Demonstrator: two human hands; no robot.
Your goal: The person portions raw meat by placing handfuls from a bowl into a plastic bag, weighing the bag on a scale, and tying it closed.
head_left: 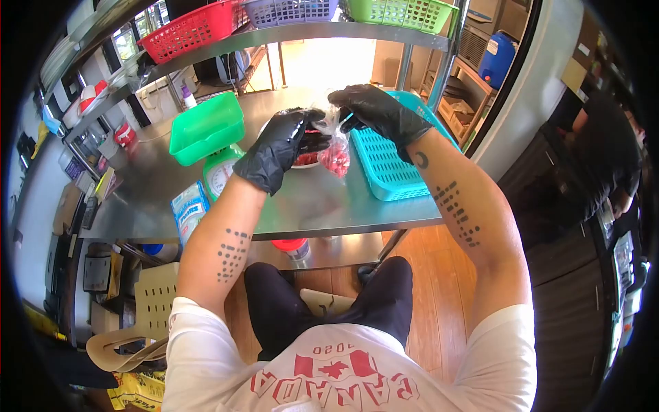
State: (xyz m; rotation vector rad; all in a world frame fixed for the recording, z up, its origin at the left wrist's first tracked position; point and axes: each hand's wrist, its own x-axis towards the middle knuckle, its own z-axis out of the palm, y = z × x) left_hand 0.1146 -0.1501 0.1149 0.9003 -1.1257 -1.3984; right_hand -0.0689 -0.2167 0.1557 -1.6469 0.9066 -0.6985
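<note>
While left gloved hand (285,145) and right gloved hand (379,118) hold plastic bag (336,159) of red pieces by its neck, spill looks main risk. Both sets of fingers drawn narrow on thin film; dark gloves and glare hide exact pinch. Bag sits over steel table (295,214), between bowl (306,165) and teal basket (395,195); whether base touches steel, cannot tell. Possible causes: slick gloves sliding on film, overpull tearing neck, weight dragging through loose pinch. Right forearm above basket might nudge it.
</note>
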